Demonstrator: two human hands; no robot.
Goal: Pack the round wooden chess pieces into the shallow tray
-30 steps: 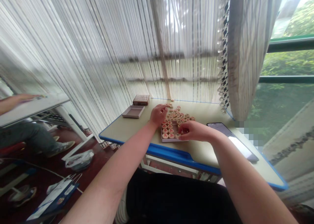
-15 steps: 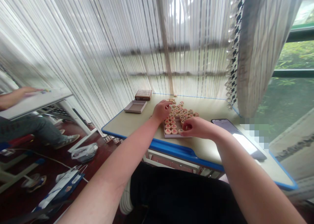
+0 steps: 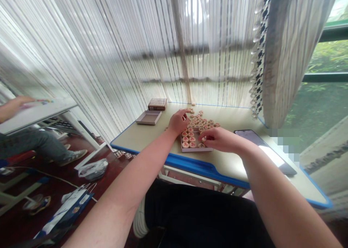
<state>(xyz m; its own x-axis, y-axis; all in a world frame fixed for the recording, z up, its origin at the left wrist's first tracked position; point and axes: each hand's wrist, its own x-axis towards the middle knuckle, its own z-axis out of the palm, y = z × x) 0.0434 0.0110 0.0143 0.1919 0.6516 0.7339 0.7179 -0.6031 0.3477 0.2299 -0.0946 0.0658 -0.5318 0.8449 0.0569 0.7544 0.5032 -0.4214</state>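
A shallow box (image 3: 197, 150) stands near the front edge of the desk, with round wooden Chinese chess pieces (image 3: 192, 139) in rows at its left side. My right hand (image 3: 216, 137) reaches over the box's right part, fingers bent down around a chess piece (image 3: 203, 139) that is partly hidden. Nearer the front wall lies another piece (image 3: 201, 145). Behind the box, more pieces (image 3: 205, 123) are spread in a loose pile. At the pile's left edge is my left hand (image 3: 178, 122), fingers curved but apart, tips close to pieces at the back.
An open box lid (image 3: 149, 118) and a brown box (image 3: 157, 104) sit at the desk's back left. A phone (image 3: 248, 135) and a bright-screened device (image 3: 274, 157) lie at the right. To the left, another person's hand (image 3: 16, 104) is over a white table (image 3: 54, 108).
My right hand has shifted slightly back and left within the box, uncovering the piece by the front wall. My left hand has barely moved. The view has shifted a little.
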